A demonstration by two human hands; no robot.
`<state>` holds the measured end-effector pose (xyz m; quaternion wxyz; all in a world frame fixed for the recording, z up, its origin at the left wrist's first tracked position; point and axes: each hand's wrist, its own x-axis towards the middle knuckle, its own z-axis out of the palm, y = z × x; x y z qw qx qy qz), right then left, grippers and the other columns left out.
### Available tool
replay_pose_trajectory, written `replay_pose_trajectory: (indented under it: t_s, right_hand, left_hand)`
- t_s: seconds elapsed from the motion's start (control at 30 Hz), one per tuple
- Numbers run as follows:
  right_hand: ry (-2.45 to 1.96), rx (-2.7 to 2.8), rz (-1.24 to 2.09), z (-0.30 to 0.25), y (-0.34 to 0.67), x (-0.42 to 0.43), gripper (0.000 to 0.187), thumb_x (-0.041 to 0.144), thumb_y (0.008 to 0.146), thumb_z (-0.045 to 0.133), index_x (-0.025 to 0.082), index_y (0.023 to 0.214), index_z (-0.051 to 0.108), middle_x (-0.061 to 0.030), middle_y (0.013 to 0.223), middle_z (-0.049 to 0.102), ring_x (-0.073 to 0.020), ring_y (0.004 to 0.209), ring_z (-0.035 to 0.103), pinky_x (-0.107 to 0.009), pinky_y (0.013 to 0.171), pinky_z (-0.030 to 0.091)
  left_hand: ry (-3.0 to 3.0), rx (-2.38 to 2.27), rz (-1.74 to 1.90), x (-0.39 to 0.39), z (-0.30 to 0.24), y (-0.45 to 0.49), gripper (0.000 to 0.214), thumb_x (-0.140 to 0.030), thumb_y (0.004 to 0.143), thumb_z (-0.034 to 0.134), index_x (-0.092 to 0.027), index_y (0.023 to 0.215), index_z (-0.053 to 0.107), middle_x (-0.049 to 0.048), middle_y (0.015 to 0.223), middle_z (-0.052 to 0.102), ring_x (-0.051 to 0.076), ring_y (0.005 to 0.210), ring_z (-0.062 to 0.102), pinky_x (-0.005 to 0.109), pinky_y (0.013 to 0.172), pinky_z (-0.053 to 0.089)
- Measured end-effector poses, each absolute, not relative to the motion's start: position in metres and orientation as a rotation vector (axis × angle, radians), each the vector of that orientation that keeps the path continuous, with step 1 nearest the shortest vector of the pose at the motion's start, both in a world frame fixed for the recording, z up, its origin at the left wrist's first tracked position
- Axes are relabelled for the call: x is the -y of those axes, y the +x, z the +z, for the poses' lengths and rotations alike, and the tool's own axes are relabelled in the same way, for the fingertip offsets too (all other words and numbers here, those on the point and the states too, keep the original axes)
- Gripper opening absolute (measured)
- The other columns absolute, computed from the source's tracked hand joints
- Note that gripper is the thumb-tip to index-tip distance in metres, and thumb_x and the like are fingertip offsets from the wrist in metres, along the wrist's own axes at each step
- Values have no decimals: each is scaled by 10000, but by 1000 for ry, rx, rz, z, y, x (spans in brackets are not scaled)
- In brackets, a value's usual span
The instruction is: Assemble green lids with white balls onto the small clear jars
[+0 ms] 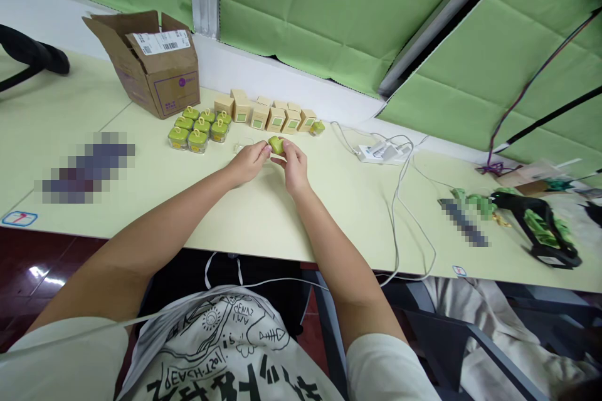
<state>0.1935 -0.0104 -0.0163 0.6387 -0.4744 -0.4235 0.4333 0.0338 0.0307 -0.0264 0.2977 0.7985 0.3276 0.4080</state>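
Over the table, my right hand (295,166) is closed on a small green lid (276,145), gripping it from the right. My left hand (249,161) is closed too, its thumb and forefinger pinched at the lid's left edge. Just behind my left hand sits a small clear container (243,143), partly hidden by it. Several small clear jars with green lids and loop handles (198,140) stand grouped to the left. Beyond my hands runs a row of small tan cartons (275,118), with one more green-lidded jar (317,128) at its right end.
An open cardboard box (174,84) stands at the back left. A white power strip (383,151) with plugs lies to the right, its cables (397,219) trailing over the table's front edge. Farther right are a black device (540,225) and green wrappings. Another person's legs (493,332) are at the right.
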Motion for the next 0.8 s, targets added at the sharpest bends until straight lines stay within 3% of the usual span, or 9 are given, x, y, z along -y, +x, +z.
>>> replay_pose_trajectory:
  t_s: [0.17, 0.33, 0.47, 0.6, 0.8]
  right_hand:
    - [-1111, 1016, 852, -21, 197, 7, 421, 681, 935, 690, 285, 1053, 773, -33, 1066, 791, -204, 1058, 763, -366, 911, 660]
    - [-1093, 1117, 882, -19, 201, 6, 378, 531, 814, 830, 298, 1102, 754, -6, 1133, 801, -180, 1023, 738, -342, 864, 666]
    - [-1087, 1109, 893, -18, 201, 8, 349, 453, 800, 849, 299, 1071, 693, 17, 995, 791, -165, 940, 731, -326, 844, 667]
    - [-1098, 1149, 890, -18, 199, 9, 286, 496, 836, 833, 279, 947, 683, 21, 923, 763, -163, 899, 725, -335, 861, 678]
    - [-1090, 1195, 942, -20, 199, 8, 304, 520, 816, 847, 277, 982, 773, 12, 1013, 800, -170, 959, 733, -323, 810, 693]
  left_hand:
    - [2089, -849, 1110, -31, -25, 34, 392, -487, 1145, 355, -237, 890, 516, 57, 860, 661, 223, 819, 614, 369, 803, 447]
    - [2075, -832, 1108, -32, -24, 33, 403, -486, 1136, 353, -242, 840, 480, 45, 814, 614, 214, 778, 568, 367, 761, 406]
    - [2048, -845, 1127, -33, -24, 33, 407, -462, 1136, 351, -243, 816, 470, 33, 780, 591, 205, 759, 547, 363, 742, 397]
    - [2028, -856, 1136, -34, -24, 34, 405, -449, 1136, 362, -244, 802, 463, 31, 767, 587, 205, 756, 544, 363, 737, 398]
    - [2008, -882, 1153, -37, -24, 32, 403, -431, 1137, 383, -245, 786, 452, 29, 749, 583, 202, 742, 536, 364, 725, 395]
